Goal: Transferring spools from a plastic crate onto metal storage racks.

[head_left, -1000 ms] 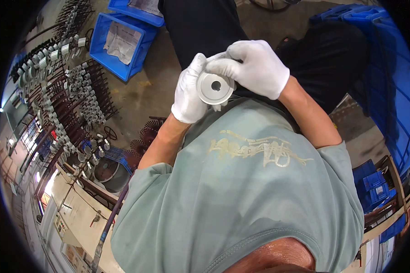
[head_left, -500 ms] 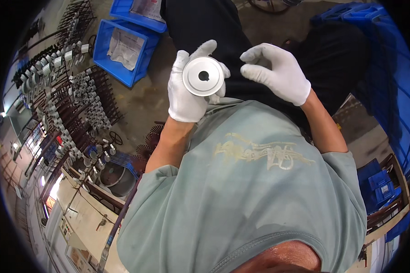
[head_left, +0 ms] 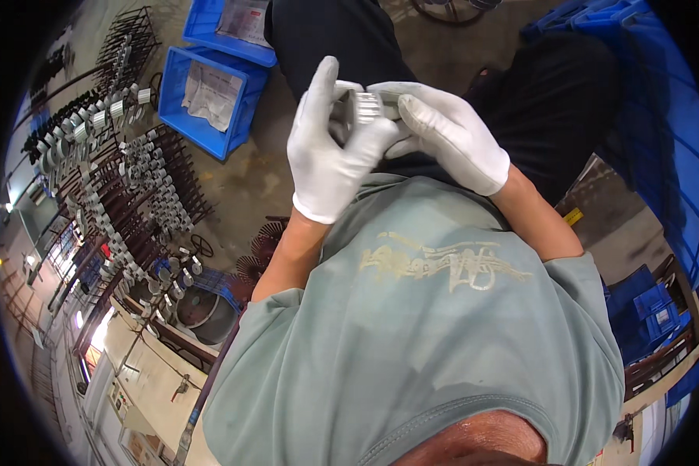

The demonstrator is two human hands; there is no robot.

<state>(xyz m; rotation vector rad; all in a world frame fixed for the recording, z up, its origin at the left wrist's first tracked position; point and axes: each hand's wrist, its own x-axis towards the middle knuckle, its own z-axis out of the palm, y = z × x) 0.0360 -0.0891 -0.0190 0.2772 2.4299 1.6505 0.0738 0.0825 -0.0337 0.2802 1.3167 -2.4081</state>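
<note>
Blue crate (head_left: 245, 110) — paper (head_left: 211, 95) inside, grey drum (head_left: 220, 325)

The metal pulley (head_left: 367, 107) turned from face-up to edge-on, showing its ridged rim. The right hand (head_left: 462, 140), well apart before, moved left beside it; the left hand (head_left: 325, 159) came round its left and near sides.

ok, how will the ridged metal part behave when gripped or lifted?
The ridged metal part is likely stiff, given its solid-looking metal. Probably fairly heavy for its size, judging by the metallic sheen. Its ridged surface should limit slipping.
</note>
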